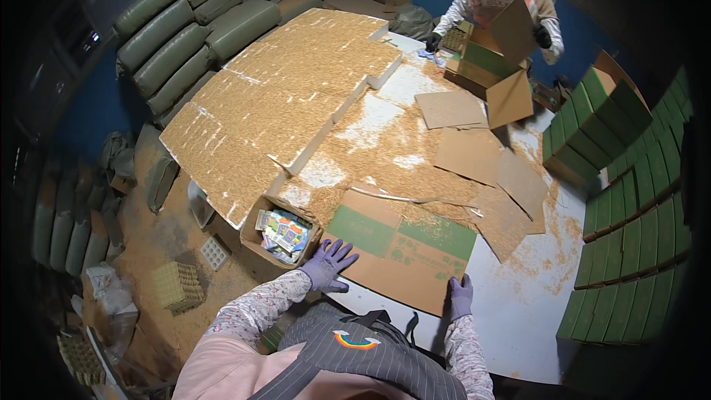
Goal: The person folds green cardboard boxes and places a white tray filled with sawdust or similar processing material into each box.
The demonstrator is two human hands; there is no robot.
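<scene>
In front of me on the white table lies a flattened green-and-brown cardboard box [389, 292]. My left hand [328, 265], in a purple glove, rests on its left edge with the fingers spread. Against its right edge is my right hand [460, 296], also gloved in purple. Its fingers point away from me, stretched along the edge, with the thumb apart. Light-brown grain-like bits lie over the far end of the box. A long thin strip [400, 196] lies just beyond it. Neither hand lifts the cardboard.
An open carton of colourful packets [285, 233] stands beside my left hand. Beyond are a raised bed of loose bits [266, 96] and loose cardboard sheets [468, 152]. Green boxes [626, 252] are stacked at right. At far right a person [511, 7] handles an open box [481, 63].
</scene>
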